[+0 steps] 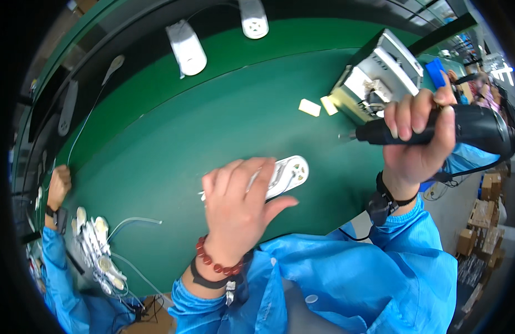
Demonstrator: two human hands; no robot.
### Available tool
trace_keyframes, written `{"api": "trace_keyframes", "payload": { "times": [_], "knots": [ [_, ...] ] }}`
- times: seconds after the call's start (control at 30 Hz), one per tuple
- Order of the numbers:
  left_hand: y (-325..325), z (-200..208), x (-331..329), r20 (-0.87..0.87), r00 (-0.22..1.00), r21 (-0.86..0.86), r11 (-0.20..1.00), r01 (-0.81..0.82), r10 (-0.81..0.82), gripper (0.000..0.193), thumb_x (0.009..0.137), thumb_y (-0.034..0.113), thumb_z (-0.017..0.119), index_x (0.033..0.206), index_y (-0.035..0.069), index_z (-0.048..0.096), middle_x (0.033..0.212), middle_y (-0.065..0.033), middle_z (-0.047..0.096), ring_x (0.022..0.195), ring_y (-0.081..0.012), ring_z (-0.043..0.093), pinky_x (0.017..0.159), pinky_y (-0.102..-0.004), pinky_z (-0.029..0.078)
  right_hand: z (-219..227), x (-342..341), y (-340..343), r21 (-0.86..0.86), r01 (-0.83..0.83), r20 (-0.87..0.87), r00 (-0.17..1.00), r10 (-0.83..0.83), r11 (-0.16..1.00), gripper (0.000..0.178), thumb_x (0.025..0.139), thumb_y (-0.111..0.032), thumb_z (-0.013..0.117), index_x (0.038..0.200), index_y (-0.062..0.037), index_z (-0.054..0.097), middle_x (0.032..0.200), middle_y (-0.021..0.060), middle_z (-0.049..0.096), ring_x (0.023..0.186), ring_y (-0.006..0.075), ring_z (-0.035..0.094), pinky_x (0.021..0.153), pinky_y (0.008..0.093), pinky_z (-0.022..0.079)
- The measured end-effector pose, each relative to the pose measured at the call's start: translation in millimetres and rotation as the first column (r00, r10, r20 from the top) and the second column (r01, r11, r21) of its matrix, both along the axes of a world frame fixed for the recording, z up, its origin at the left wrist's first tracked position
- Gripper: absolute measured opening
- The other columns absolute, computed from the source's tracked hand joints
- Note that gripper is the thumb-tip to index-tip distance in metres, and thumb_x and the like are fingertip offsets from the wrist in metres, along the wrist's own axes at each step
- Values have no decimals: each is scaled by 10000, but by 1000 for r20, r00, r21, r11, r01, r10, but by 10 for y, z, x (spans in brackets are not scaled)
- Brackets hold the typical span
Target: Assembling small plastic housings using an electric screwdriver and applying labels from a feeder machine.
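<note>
- My left fingers point(261, 183) spread over a white device point(295, 170) on the green bench point(185, 139); its rounded end shows beyond the index, thumb held out wide; their grip cannot be told.
- My right fingers point(422, 111) wrap a black power screwdriver point(483, 128), its tip well apart from the device.
- Between them, green surface stretches toward two pale blocks point(310, 107).
- White-sided box point(366, 83) bounds the far right.
</note>
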State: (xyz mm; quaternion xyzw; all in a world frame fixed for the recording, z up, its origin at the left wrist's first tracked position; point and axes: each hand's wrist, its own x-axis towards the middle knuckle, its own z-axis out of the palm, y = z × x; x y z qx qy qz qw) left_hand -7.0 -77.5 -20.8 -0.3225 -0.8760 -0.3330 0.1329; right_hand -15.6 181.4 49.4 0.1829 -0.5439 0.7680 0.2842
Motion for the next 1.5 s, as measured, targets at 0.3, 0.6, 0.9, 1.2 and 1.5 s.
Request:
{"api": "trace_keyframes", "payload": {
  "times": [0.3,0.6,0.9,1.2,1.5],
  "knots": [
    [-17,-130,42,49,998,256,966,-45,34,360,656,258,890,920,82,720,924,-17,709,811,-207,630,750,-332,390,-57,58,-787,-105,-348,26,935,352,932,250,1051,-319,484,1160,-94,471,760,5,501,570,97,485,572,298,433],
    [1,-161,33,42,999,327,945,-15,2,180,698,83,834,835,84,717,877,-18,714,775,-199,643,708,-331,396,-135,41,-861,-81,-317,34,947,320,945,250,1049,-318,481,1151,-91,458,752,11,494,547,103,476,561,302,440],
    [-13,-161,55,27,1000,286,958,-9,1,129,750,134,813,818,108,707,842,13,687,713,-171,628,689,-331,370,-154,89,-882,-60,-308,62,948,311,950,259,1039,-327,507,1152,-100,457,742,17,495,541,121,489,555,307,448],
    [-48,-98,13,-18,998,124,991,56,-54,348,711,246,829,989,67,722,977,-15,691,870,-189,631,743,-346,388,-178,176,-925,111,-214,124,972,200,971,301,1020,-341,563,1149,-106,426,747,25,508,557,141,497,554,309,446],
    [-57,-165,-1,100,995,-199,979,41,-21,744,643,426,839,1245,34,648,1058,-55,655,897,-234,606,755,-364,416,-381,279,-615,57,-143,133,982,134,988,326,975,-214,648,1122,-47,410,718,88,530,562,161,516,550,326,500]
  ]
}}
